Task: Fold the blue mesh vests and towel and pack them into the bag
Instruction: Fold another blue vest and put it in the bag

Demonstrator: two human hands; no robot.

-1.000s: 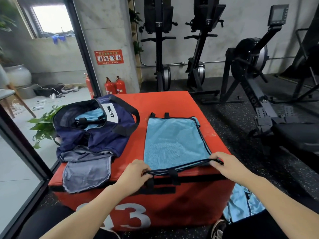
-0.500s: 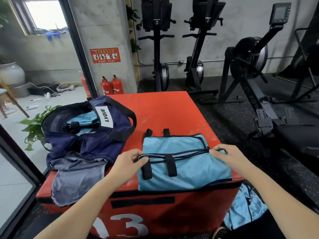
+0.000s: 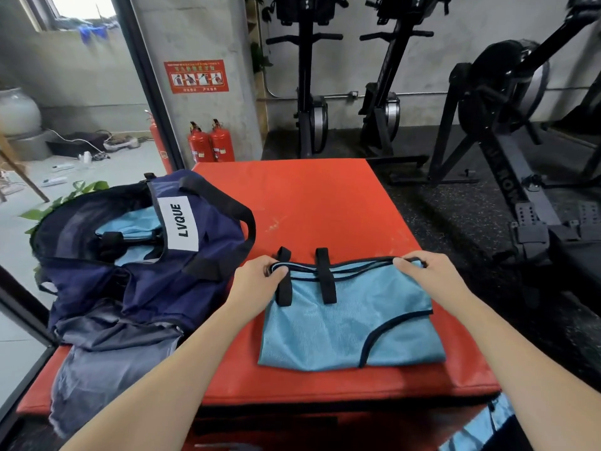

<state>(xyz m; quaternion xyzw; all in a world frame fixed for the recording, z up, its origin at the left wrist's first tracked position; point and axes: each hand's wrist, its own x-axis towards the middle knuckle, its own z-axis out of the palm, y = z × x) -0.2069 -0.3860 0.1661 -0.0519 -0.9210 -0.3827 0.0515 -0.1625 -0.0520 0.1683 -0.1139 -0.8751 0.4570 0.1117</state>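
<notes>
The vest's (image 3: pixel 348 323) near edge has been carried over to its far edge, and both hands, left (image 3: pixel 257 281) and right (image 3: pixel 432 275), are pinching it there on the tabletop (image 3: pixel 318 196), aligning the fold beside the bag (image 3: pixel 136 255).

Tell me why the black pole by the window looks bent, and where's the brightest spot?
Head view: the wide-angle lens curves straight things near the edges, so the door frame bows. Brightest is the window, washed out white. The blue vest on the red box stays sharp.
</notes>
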